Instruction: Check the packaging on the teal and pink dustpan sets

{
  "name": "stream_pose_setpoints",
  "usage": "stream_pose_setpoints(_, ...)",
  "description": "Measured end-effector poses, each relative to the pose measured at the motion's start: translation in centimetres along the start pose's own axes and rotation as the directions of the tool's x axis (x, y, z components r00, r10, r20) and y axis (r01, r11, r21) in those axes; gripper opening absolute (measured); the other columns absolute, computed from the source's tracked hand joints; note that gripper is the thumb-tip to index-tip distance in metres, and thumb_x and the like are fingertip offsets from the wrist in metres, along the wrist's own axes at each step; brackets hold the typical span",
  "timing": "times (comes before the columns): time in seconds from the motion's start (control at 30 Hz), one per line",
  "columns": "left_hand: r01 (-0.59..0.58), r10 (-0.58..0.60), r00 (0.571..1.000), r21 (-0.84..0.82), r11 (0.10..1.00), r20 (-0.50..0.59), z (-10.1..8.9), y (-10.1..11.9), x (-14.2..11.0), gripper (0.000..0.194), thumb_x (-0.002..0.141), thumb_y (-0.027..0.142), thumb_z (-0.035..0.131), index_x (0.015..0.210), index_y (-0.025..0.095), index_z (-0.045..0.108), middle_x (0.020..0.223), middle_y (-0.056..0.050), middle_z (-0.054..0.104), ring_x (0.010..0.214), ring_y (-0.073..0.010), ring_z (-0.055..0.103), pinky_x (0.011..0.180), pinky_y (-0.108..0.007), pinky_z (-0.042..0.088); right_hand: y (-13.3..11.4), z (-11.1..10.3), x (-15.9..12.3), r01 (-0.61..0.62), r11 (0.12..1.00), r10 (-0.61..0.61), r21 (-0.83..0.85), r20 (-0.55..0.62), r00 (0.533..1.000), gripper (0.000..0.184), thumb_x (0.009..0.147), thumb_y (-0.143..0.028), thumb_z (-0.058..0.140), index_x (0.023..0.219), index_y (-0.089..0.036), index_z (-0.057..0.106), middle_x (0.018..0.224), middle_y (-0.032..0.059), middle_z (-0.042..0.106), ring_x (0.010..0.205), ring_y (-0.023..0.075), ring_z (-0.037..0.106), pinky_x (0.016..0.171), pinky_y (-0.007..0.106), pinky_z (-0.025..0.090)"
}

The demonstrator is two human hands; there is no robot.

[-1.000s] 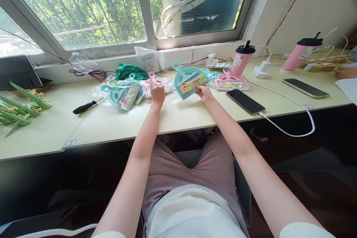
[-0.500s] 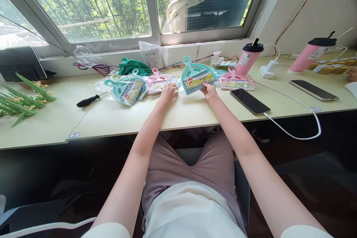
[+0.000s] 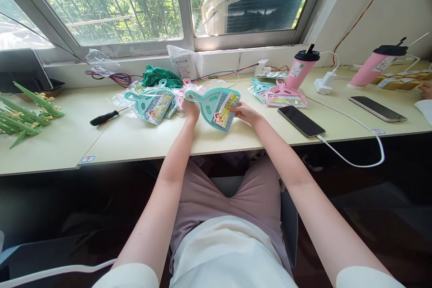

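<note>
A mint-green toy-sized dustpan with a brush and a yellow label card (image 3: pixel 216 110) is raised above the desk, its handle pointing left. My right hand (image 3: pixel 246 113) is closed on its brush edge, thumb over the label. At the handle end, my left hand (image 3: pixel 191 111) is closed around the handle, its fingers mostly hidden behind it. To the left lie bagged green dustpan sets (image 3: pixel 150 105), overlapping each other. A pink dustpan set (image 3: pixel 185 87) is partly covered by my left hand. On the right lie another pink set (image 3: pixel 286 96) and a green set (image 3: pixel 261 90).
A black-handled screwdriver (image 3: pixel 104 118) lies left. A charging phone (image 3: pixel 301 121), a second phone (image 3: pixel 378 109) and pink cups (image 3: pixel 302 72) stand or lie right. Green plastic (image 3: pixel 161 76) and wires are by the window. Another person's hand (image 3: pixel 425 90) shows at the right edge.
The held green dustpan has moved left and towards me, turning so its handle points left. My left hand has moved left from the desk to the handle. My right hand still holds the brush edge.
</note>
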State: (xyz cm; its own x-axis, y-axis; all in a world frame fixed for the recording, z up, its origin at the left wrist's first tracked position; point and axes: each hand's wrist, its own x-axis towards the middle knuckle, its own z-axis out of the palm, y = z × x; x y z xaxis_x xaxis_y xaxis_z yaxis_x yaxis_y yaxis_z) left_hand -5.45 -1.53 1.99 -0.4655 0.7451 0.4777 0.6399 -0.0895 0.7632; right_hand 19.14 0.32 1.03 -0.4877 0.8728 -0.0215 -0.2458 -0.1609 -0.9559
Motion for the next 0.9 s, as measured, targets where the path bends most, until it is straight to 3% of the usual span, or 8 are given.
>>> stream_pose_setpoints(0.1, 0.063, -0.051, 0.988, 0.084, 0.994, -0.147, -0.7, 0.2, 0.4, 0.023, 0.093, 0.017, 0.047, 0.103, 0.018, 0.068, 0.117, -0.017, 0.07, 0.122, -0.0362, 0.061, 0.106, -0.05, 0.046, -0.1, -0.3, 0.0, 0.009, 1.0, -0.009, 0.014, -0.016, 1.0, 0.025, 0.069, -0.006, 0.087, 0.091, -0.013, 0.078, 0.095, 0.0093, 0.082, 0.085, 0.0214, 0.078, 0.087, 0.036, 0.066)
stream_pose_setpoints(0.23, 0.065, -0.057, 0.975, 0.028, 0.998, -0.215, -1.8, 0.8, 0.5, 0.022, 0.096, 0.021, 0.048, 0.108, 0.021, 0.066, 0.125, -0.016, 0.068, 0.132, -0.0354, 0.053, 0.11, -0.05, 0.045, 0.0, -0.7, 0.2, 0.015, 1.0, -0.013, 0.028, -0.057, 0.998, 0.025, 0.07, -0.004, 0.086, 0.092, -0.014, 0.078, 0.097, 0.01, 0.082, 0.087, 0.023, 0.079, 0.088, 0.038, 0.067)
stream_pose_setpoints(0.33, 0.063, -0.05, 0.967, 0.041, 0.997, -0.252, -2.3, 1.0, 0.3, 0.02, 0.098, 0.024, 0.049, 0.108, 0.022, 0.066, 0.126, -0.015, 0.067, 0.135, -0.0342, 0.052, 0.109, -0.048, 0.046, 0.1, -0.9, 0.6, 0.021, 0.998, -0.012, 0.053, -0.156, 0.988, 0.024, 0.07, -0.002, 0.086, 0.088, -0.014, 0.076, 0.09, 0.0093, 0.082, 0.083, 0.0234, 0.079, 0.09, 0.041, 0.067)
stream_pose_setpoints(0.43, 0.007, 0.009, 0.976, 0.072, 0.997, -0.216, -2.2, 1.3, 0.0, 0.02, 0.099, 0.025, 0.049, 0.108, 0.024, 0.066, 0.128, -0.013, 0.066, 0.137, -0.0327, 0.05, 0.111, -0.047, 0.046, 0.0, -0.8, 0.8, 0.065, 0.994, -0.037, 0.09, -0.279, 0.96, 0.021, 0.071, -0.001, 0.085, 0.082, -0.014, 0.073, 0.079, 0.0066, 0.08, 0.079, 0.0229, 0.079, 0.091, 0.044, 0.067)
stream_pose_setpoints(0.5, -0.076, 0.09, 0.98, 0.085, 0.993, -0.179, -2.1, 1.4, -0.2, 0.02, 0.099, 0.027, 0.048, 0.107, 0.025, 0.067, 0.128, -0.012, 0.066, 0.138, -0.0314, 0.049, 0.113, -0.046, 0.045, -0.1, -0.6, 0.8, 0.093, 0.99, -0.056, 0.109, -0.3, 0.952, 0.019, 0.072, -0.002, 0.084, 0.081, -0.015, 0.072, 0.078, 0.0062, 0.079, 0.081, 0.0231, 0.079, 0.093, 0.044, 0.066)
stream_pose_setpoints(0.73, -0.344, 0.346, 0.938, -0.058, 0.937, 0.017, -2.3, 2.4, -1.3, 0.02, 0.098, 0.038, 0.052, 0.106, 0.028, 0.067, 0.139, -0.01, 0.062, 0.145, -0.03, 0.043, 0.124, -0.05, 0.034, 0.0, -0.2, 0.5, 0.139, 0.986, -0.133, 0.096, -0.075, 0.988, 0.024, 0.069, -0.01, 0.087, 0.09, -0.016, 0.077, 0.096, 0.0082, 0.082, 0.095, 0.0249, 0.078, 0.096, 0.04, 0.065)
stream_pose_setpoints(0.9, -0.461, 0.463, 0.885, -0.049, 0.886, 0.044, -2.4, 2.4, -1.8, 0.037, 0.092, 0.052, 0.061, 0.121, 0.027, 0.066, 0.156, -0.012, 0.049, 0.158, -0.0315, 0.028, 0.129, -0.052, 0.026, -0.4, -0.2, 0.5, 0.245, 0.963, -0.223, 0.109, -0.181, 0.958, 0.019, 0.072, -0.015, 0.082, 0.089, -0.019, 0.075, 0.101, 0.0064, 0.08, 0.102, 0.0239, 0.076, 0.1, 0.04, 0.063)
